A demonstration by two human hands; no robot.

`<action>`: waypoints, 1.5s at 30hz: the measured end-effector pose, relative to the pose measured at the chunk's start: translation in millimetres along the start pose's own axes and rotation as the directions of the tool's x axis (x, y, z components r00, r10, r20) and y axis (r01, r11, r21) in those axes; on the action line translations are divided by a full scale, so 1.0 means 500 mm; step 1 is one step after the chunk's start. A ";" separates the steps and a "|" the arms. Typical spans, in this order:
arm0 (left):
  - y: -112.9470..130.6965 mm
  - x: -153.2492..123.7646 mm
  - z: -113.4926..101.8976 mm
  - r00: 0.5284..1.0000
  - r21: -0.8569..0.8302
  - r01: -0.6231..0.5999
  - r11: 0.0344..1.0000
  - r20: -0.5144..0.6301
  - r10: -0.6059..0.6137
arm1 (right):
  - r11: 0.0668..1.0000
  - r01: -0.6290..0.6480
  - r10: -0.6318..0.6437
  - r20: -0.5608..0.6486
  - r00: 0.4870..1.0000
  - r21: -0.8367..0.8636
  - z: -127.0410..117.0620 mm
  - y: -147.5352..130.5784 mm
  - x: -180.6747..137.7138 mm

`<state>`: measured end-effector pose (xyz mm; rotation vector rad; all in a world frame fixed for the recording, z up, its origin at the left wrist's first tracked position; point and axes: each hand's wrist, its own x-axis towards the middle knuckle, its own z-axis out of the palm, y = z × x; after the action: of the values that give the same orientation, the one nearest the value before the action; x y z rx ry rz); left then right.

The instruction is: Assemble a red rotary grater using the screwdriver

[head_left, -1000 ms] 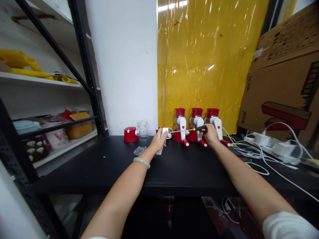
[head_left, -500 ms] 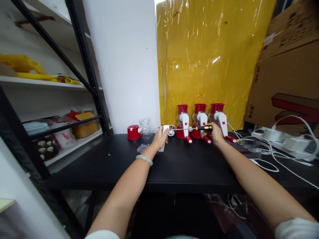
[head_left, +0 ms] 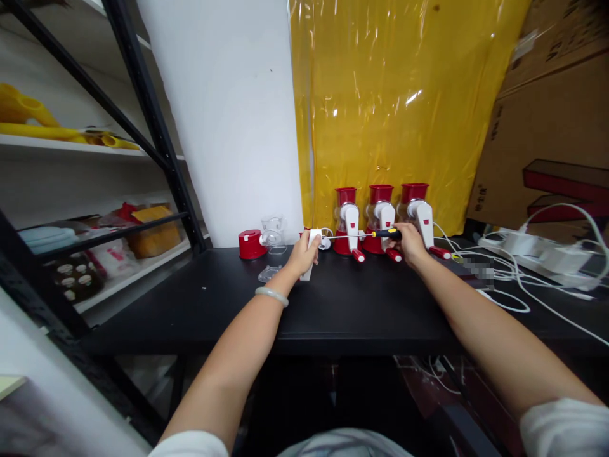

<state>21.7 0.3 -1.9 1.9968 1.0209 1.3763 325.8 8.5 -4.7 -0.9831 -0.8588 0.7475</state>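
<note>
My left hand is closed around a white crank arm, held upright above the black table. In my right hand is a screwdriver with a yellow and black handle, its fingers wrapped round the grip. The shaft runs level to the left and its end meets the white part near my left fingers; the exact contact is too small to tell. Behind the screwdriver stand three red and white rotary graters, the left one nearest its shaft. A white round piece shows just beyond my left hand.
Left of my hands sit a red grater base, a clear plastic housing and a flat clear piece on the black table. White cables and a power strip lie at the right. A shelf rack borders the left.
The whole view has shifted slightly, so the table things sit a little higher and further left. Both hands keep their hold on the white crank arm and the screwdriver.
</note>
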 end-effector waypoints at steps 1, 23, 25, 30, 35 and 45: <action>0.001 0.000 0.000 1.000 0.006 -0.002 1.000 -0.001 0.002 | 1.000 0.010 -0.010 -0.004 1.000 0.003 0.000 0.002 0.002; -0.006 0.002 0.003 0.997 -0.114 -0.072 0.991 -0.030 0.069 | 0.999 -0.034 0.035 0.037 0.999 -0.031 0.003 -0.005 -0.005; -0.003 0.002 0.002 0.996 -0.088 -0.086 0.992 -0.042 0.083 | 0.999 -0.005 0.007 0.046 0.999 -0.039 -0.002 0.003 0.003; 0.003 0.000 -0.004 0.995 0.049 -0.085 0.995 -0.051 0.088 | 0.992 0.092 -0.086 0.062 0.994 -0.092 -0.016 0.018 0.013; 0.003 0.000 -0.006 0.994 0.071 -0.085 0.994 -0.057 0.089 | 0.992 0.106 -0.103 0.054 0.993 -0.062 -0.015 0.021 0.016; 0.000 0.002 -0.006 0.997 0.060 -0.064 0.996 -0.044 0.067 | 0.994 -0.022 0.022 0.003 1.000 0.107 0.002 0.006 0.008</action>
<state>19.0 1.1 0.0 2.0672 1.0357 1.4481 326.4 13.4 -6.3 -0.8980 -0.8025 0.8048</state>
